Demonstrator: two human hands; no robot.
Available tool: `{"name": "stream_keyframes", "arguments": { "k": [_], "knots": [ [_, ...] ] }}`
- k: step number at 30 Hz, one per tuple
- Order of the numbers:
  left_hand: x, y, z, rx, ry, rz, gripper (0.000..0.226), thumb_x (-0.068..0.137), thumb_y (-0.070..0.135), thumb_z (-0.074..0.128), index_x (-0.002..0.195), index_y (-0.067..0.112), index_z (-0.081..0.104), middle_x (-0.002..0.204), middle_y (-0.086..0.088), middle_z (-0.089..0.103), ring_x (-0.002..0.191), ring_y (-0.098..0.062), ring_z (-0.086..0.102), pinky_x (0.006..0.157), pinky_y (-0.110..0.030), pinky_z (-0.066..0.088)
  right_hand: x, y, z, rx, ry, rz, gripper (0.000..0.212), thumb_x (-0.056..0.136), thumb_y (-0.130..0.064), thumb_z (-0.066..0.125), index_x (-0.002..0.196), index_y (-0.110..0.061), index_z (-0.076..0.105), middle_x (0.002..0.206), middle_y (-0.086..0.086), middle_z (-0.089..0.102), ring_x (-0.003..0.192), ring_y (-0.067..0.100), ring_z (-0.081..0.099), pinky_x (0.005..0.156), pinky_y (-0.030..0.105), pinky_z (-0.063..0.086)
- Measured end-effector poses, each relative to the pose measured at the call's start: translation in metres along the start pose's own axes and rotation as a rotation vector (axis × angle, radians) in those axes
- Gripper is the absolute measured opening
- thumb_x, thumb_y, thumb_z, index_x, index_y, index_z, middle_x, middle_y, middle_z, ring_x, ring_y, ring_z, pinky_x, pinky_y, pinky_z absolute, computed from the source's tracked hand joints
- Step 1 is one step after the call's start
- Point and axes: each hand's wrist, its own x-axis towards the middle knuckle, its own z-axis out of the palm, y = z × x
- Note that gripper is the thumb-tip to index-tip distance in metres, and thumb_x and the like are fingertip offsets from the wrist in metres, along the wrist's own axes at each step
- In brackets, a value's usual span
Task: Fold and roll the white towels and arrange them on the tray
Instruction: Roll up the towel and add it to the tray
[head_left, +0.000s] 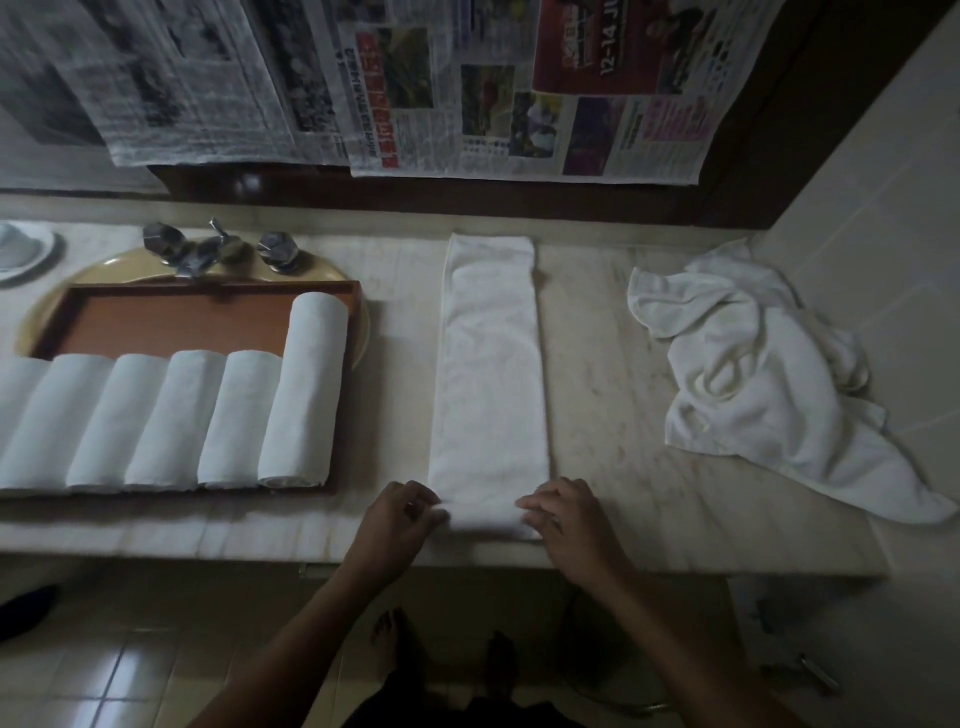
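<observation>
Bare feet (389, 639) stand on the tiled floor (130, 670) at the bottom, and two arms reach up from there to the edge of the pale counter (613, 364). The left hand (400, 519) and the right hand (563, 512) are both at the near end of a long towel (488, 374), one on each side. Their fingers are bent and pinch that end, which is turned up into a small fat roll. The other part of the long towel lies flat in a thin strip that runs away toward the back wall. To the left is a brown tray (171, 317) that sits over a yellow sink (332, 270). A row of rolled towels (171, 421) lies side by side in the tray, touching each other, and the one on the right end reaches farther back than the others. The left end of the row is cut off by the edge of the view. Shiny taps (218, 249) stand behind the tray. On the right side of the counter, well apart from the hands, is a white heap (753, 364) of crumpled towel; how many towels are in it is hard to tell. Newspapers (467, 88) hang on the wall at the back.
</observation>
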Motion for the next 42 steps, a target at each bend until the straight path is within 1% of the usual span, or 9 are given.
{"name": "stream_keyframes", "arguments": {
  "k": [5,9,13,19,25,30,34,38,42],
  "knots": [
    [0.008,0.007,0.004,-0.028,0.024,-0.077,0.008,0.09,0.035,0.076,0.09,0.028,0.072,0.084,0.006,0.068,0.076,-0.001,0.062,0.06,-0.012,0.041,-0.011,-0.025,0.019,-0.211,0.124,-0.134,0.049,0.076,-0.001,0.056,0.114,-0.025,0.078,0.106,-0.004,0.067,0.097,0.019,0.056,0.072,0.035,0.054],
    [0.011,0.012,0.008,0.009,0.093,-0.082,0.015,0.092,0.034,0.074,0.097,0.021,0.069,0.084,0.002,0.069,0.076,-0.012,0.066,0.066,-0.031,0.054,-0.031,-0.036,0.034,-0.274,0.122,-0.146,0.056,0.085,-0.005,0.042,0.131,-0.019,0.07,0.134,0.007,0.065,0.128,0.025,0.053,0.105,0.047,0.047],
    [-0.004,0.009,0.029,0.319,0.215,0.235,0.033,0.095,0.028,0.07,0.124,0.018,0.058,0.123,-0.007,0.061,0.101,-0.022,0.062,0.083,-0.039,0.056,-0.033,-0.026,0.045,-0.362,0.017,-0.138,0.074,0.084,-0.004,0.028,0.155,-0.019,0.043,0.164,0.006,0.036,0.155,0.029,0.025,0.123,0.056,0.014],
    [-0.011,-0.006,0.046,0.629,0.006,0.47,0.083,0.067,0.012,0.084,0.142,0.011,0.049,0.142,-0.013,0.056,0.13,-0.037,0.055,0.103,-0.049,0.052,-0.014,-0.01,0.041,-0.376,-0.062,-0.195,0.079,0.083,-0.003,0.047,0.16,-0.016,0.033,0.166,0.014,0.029,0.157,0.034,0.017,0.125,0.054,0.012],
    [0.009,-0.003,0.026,0.599,-0.005,0.499,0.067,0.071,-0.004,0.068,0.136,0.006,0.058,0.128,-0.009,0.059,0.111,-0.029,0.059,0.088,-0.04,0.056,0.001,-0.003,0.027,-0.314,-0.122,-0.165,0.07,0.082,0.002,0.055,0.151,-0.006,0.044,0.152,0.016,0.048,0.142,0.033,0.044,0.116,0.049,0.039],
    [0.007,0.001,0.007,0.419,-0.083,0.369,0.039,0.089,0.011,0.069,0.126,0.017,0.056,0.118,-0.003,0.065,0.104,-0.025,0.06,0.082,-0.038,0.052,-0.007,-0.001,0.008,-0.212,-0.097,-0.127,0.045,0.093,-0.009,0.053,0.138,-0.019,0.056,0.148,0.005,0.046,0.137,0.022,0.043,0.115,0.033,0.04],
    [0.002,-0.004,-0.002,0.244,-0.095,0.277,0.03,0.089,0.023,0.078,0.115,0.022,0.063,0.114,0.007,0.062,0.097,-0.012,0.062,0.081,-0.028,0.052,-0.008,0.0,-0.003,-0.218,-0.121,-0.144,0.044,0.092,-0.019,0.063,0.136,-0.024,0.06,0.134,-0.004,0.053,0.12,0.02,0.05,0.098,0.039,0.049],
    [0.007,-0.005,-0.007,0.08,-0.1,0.131,0.027,0.088,0.026,0.081,0.112,0.029,0.069,0.112,0.01,0.061,0.091,-0.006,0.064,0.079,-0.026,0.054,-0.009,-0.009,-0.01,-0.119,-0.145,0.022,0.044,0.1,-0.025,0.059,0.142,-0.032,0.05,0.138,-0.008,0.054,0.122,0.015,0.051,0.102,0.035,0.046],
    [0.01,0.004,-0.011,-0.001,-0.071,0.007,0.019,0.092,0.033,0.076,0.109,0.03,0.068,0.105,0.01,0.067,0.088,-0.005,0.067,0.072,-0.027,0.054,-0.005,-0.015,-0.009,-0.133,-0.062,-0.024,0.027,0.101,-0.022,0.057,0.126,-0.028,0.062,0.128,-0.009,0.059,0.118,0.015,0.053,0.097,0.032,0.046]
  ]
}}
